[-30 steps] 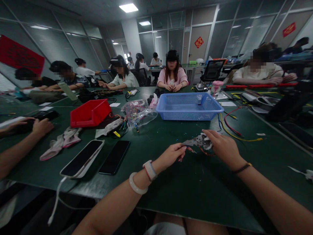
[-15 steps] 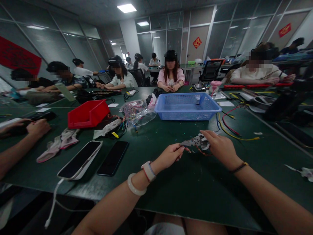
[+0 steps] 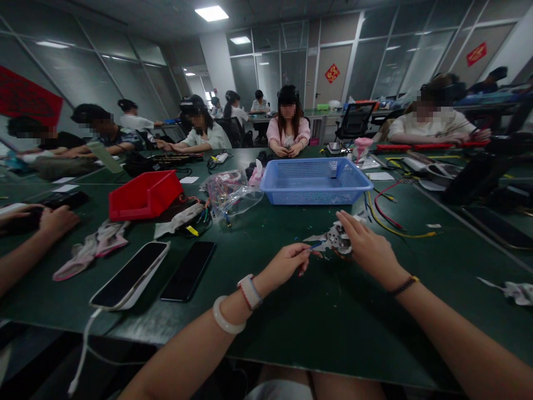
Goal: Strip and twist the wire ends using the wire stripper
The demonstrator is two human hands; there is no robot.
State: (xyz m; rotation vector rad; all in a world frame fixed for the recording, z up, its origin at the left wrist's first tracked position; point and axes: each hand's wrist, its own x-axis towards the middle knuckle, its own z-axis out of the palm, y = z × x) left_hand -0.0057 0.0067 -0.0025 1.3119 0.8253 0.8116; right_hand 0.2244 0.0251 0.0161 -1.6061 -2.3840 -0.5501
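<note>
My right hand point(image 3: 368, 243) grips a pair of metal wire strippers point(image 3: 332, 238), its jaws pointing left over the table; the handles are mostly hidden by the fingers. Some whitish material shows beside the tool under that hand. My left hand point(image 3: 289, 261) pinches a thin blue wire point(image 3: 317, 245) at the strippers' jaws. Small scraps lie on the green table point(image 3: 316, 322) around the tool.
Beyond my hands stands a blue perforated basket point(image 3: 314, 196). To the left are a red bin point(image 3: 144, 197), a clear bag of wires point(image 3: 233, 197), gloves point(image 3: 89, 250) and two phones point(image 3: 189, 272). Loose cables point(image 3: 406, 234) lie right. Other people sit around the table.
The stripper jaws have parted, and the blue wire now shows between my left fingers and the tool. The view has shifted slightly.
</note>
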